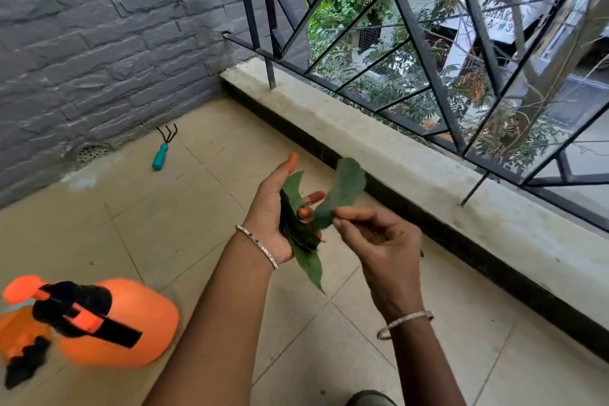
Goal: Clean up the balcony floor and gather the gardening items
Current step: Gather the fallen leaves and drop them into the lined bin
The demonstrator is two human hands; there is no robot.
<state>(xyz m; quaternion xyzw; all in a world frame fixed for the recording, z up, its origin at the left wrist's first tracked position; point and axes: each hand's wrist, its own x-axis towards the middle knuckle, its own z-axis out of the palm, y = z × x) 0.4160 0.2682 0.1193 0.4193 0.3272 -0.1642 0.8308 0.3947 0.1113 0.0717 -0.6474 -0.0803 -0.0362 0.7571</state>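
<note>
- Sprayer (115, 323) on floor (204, 214), near left.
- Hand rake (163, 150) on floor farther back, near drain (92, 152) at wall (99, 43).
- Ledge (395, 155) right; railing (428, 59) on it.

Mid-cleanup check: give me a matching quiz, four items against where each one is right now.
Items:
1 hand rake
2 sprayer
3 leaf bunch
4 single leaf

Places:
A pinched by the right hand
B on the floor near the drain
C held in the left hand
D lower left of the view

Pairs: 1-B, 2-D, 3-C, 4-A
</note>
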